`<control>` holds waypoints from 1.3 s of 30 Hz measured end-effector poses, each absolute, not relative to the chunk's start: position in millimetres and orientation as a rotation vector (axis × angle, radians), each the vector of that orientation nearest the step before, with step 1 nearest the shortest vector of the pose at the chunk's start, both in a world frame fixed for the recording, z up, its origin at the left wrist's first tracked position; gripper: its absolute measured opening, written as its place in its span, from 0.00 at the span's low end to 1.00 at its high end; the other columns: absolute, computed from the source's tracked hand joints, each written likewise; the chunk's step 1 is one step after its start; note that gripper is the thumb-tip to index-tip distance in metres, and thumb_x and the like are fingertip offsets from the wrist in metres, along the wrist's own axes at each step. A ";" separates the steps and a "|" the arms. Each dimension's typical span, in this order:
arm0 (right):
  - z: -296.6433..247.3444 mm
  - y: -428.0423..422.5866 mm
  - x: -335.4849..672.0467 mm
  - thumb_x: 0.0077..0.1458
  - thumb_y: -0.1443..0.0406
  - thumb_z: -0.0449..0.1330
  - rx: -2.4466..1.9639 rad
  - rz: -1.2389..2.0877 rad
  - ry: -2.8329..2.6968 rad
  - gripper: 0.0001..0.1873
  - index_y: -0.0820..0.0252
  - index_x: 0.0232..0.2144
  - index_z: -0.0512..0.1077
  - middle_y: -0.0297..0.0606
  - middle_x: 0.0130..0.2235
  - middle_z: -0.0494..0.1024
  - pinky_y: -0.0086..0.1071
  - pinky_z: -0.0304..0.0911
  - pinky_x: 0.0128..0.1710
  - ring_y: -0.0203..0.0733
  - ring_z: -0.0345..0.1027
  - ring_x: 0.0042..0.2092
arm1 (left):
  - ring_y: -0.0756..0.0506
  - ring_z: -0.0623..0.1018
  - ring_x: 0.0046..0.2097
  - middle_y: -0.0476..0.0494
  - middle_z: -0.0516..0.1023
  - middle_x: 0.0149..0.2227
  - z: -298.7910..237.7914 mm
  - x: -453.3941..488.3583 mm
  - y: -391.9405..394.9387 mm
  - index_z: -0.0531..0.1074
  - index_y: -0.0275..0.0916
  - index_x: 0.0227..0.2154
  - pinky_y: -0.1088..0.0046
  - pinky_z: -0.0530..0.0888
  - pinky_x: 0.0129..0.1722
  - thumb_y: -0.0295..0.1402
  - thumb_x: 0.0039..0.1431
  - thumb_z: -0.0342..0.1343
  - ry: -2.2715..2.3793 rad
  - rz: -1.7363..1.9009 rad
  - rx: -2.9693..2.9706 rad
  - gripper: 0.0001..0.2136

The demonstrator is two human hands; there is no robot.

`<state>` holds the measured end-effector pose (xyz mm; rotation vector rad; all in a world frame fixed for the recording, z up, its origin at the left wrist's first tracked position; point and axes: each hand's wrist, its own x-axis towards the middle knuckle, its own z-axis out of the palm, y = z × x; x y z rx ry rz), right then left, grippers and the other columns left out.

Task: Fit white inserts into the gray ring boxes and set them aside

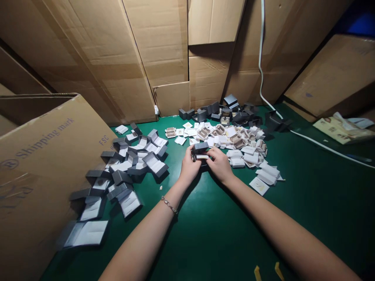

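Between my two hands is a small black box (pixel 200 147) with its lid raised and a white piece showing at its opening. My left hand (pixel 189 166) is closed around the box's left side. On the other side, the fingers of my right hand (pixel 219 164) pinch at the white piece's right end; whether they grip it or the box rim, I cannot tell. Just beyond my hands lies a heap of folded white card inserts (pixel 234 136). To the left spread several opened black boxes (pixel 155 164) with white linings.
A large cardboard carton (pixel 49 164) stands at the left. More black boxes (pixel 215 111) lie at the back against stacked cartons (pixel 164 47). A white cable (pixel 261 58) hangs down and runs across the green table (pixel 234 242) to the right. Papers (pixel 342 128) lie far right.
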<state>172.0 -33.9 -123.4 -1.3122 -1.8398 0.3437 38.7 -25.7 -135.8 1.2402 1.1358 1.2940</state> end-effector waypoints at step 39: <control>-109.4 -39.5 172.4 0.53 0.74 0.52 -1.527 0.200 -2.149 0.15 0.57 0.37 0.75 0.42 0.44 0.75 0.32 0.66 0.37 0.45 0.71 0.41 | 0.44 0.75 0.44 0.43 0.76 0.43 -136.7 38.8 -25.5 0.67 0.39 0.46 0.66 0.70 0.47 0.22 0.44 0.57 1.146 1.282 1.274 0.23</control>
